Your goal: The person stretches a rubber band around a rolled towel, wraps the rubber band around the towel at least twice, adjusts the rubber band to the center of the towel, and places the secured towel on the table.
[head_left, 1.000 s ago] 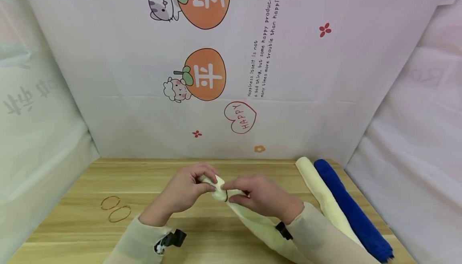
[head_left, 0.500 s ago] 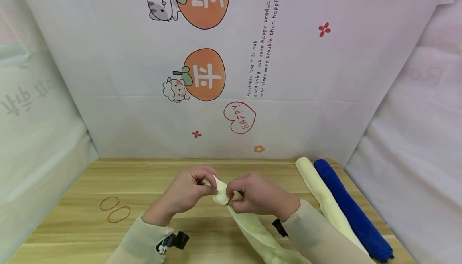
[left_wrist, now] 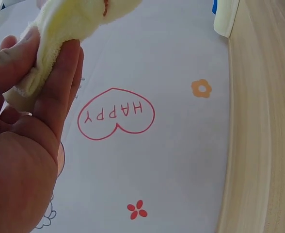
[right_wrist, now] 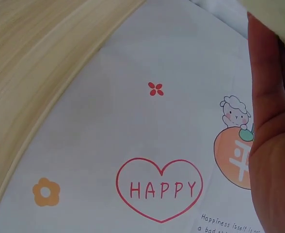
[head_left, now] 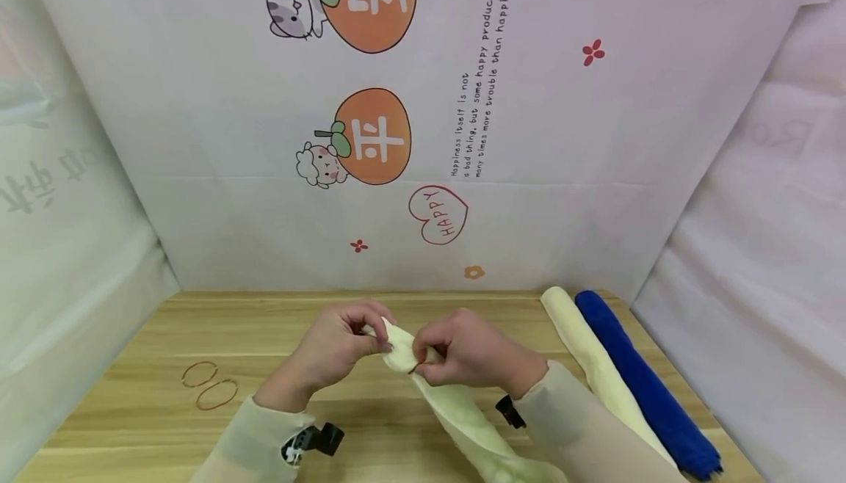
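Note:
A pale yellow towel (head_left: pixel 463 417), twisted lengthwise, slants from the middle of the table towards the person. At its far end my left hand (head_left: pixel 335 347) pinches the folded tip between thumb and fingers; the left wrist view shows this pinch on the fluffy cloth (left_wrist: pixel 79 22) closely. My right hand (head_left: pixel 472 354) has curled fingers gripping the towel a little farther along, at a thin reddish-brown rubber band (head_left: pixel 414 370) around it. Those fingers hide much of the band. In the right wrist view the right hand (right_wrist: pixel 278 116) shows only at the edge.
Two thin rubber bands (head_left: pixel 200 373) lie on the wooden table (head_left: pixel 132 424) at the left. Along the right side lie a rolled pale yellow towel (head_left: pixel 588 351) and a rolled blue towel (head_left: pixel 634 373). A white printed cloth (head_left: pixel 562 175) hangs behind.
My right hand's forefinger, stretched along the towel a second ago, has curled in, gripping at the band. Both hands have shifted very slightly; the towel's near part has swung a little left.

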Action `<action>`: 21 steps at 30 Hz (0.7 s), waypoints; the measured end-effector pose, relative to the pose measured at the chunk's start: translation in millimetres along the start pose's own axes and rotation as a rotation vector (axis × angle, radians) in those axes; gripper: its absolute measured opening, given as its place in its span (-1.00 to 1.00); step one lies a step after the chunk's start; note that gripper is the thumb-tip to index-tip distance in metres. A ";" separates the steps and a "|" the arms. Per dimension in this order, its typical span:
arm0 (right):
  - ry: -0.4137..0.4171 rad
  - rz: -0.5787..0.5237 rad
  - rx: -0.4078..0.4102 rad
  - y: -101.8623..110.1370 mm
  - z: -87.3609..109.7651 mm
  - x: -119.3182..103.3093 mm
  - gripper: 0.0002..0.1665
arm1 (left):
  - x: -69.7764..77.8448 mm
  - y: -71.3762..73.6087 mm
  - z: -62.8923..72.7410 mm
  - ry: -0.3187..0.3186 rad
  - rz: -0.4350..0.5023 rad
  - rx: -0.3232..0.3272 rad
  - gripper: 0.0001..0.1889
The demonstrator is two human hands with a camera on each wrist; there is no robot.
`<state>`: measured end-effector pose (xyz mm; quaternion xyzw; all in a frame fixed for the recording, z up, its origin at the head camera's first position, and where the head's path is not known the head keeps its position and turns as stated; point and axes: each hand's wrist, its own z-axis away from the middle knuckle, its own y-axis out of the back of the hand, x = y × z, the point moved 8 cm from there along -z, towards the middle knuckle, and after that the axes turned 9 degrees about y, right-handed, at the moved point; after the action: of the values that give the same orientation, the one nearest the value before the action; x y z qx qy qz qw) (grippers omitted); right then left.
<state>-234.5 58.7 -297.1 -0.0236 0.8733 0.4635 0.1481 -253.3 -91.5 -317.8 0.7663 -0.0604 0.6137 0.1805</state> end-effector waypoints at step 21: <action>-0.339 -0.415 -0.049 -15.8 32.6 15.4 -0.79 | 4.1 22.0 7.0 -0.110 0.043 0.064 -0.81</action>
<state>-238.7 77.7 -331.3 -0.1277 0.8012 0.4414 0.3835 -252.7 -113.9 -310.6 0.8027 -0.0670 0.5761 0.1390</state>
